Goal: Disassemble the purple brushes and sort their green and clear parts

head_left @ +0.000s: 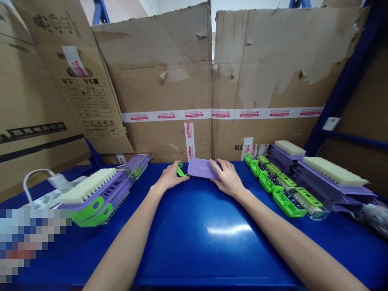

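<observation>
My left hand [169, 176] is closed on a small green plastic end piece [181, 169], its fingers curled round the outer side. Just right of it, a flat purple plastic casing [200, 167] with rounded corners and faint lettering is gripped at its right end by my right hand [228, 177], thumb over the top face. The green piece lies at or against the casing's left end; whether they are joined I cannot tell. Both hands are above the far middle of the blue table [194, 234].
On the right lie rows of green plastic end pieces [266, 182] and stacked purple casings [327, 190] topped by a cream foam block [336, 170]. Assembled purple-and-green units [103, 198] sit at left, near a white charger [59, 182]. Cardboard sheets [166, 89] wall the back.
</observation>
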Available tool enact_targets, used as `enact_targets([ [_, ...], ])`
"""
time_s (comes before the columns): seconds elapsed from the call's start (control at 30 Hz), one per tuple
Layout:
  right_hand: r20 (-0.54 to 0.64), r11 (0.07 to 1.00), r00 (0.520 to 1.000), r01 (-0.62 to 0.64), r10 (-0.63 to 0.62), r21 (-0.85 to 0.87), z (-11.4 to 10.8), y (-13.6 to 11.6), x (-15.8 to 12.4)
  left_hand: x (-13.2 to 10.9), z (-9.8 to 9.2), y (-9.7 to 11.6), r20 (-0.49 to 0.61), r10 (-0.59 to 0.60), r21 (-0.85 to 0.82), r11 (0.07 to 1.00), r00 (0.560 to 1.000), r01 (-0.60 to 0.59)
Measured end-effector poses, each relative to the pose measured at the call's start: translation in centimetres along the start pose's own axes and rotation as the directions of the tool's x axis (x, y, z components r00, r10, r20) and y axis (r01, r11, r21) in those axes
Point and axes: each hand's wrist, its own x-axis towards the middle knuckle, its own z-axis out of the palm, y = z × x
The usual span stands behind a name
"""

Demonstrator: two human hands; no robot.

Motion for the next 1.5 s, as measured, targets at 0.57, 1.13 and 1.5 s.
enact_targets([
  [0.57, -0.152, 0.902, 0.901, 0.369, -0.406, -0.224, -2.8, 1.4, 1.3, 0.4, 0.0, 1.3, -0.121, 0.230, 0.044, 0.973, 0.966, -0.226],
  [1.13, -0.216, 0.987, 0.975, -0.090, 0.060, -0.135, -2.3, 2.5, 0.3, 0.2, -1.6, 1.9, -0.312, 0.049, 0.228, 0.973, 0.949, 0.024],
  [1.5, -0.082, 0.941, 0.942, -0.332, 0.327, -0.067, -1.2, -2.1, 0.8, -0.4, -1.5, 2.7, -0.361, 0.028, 0.254, 0.965, 0.932, 0.070],
])
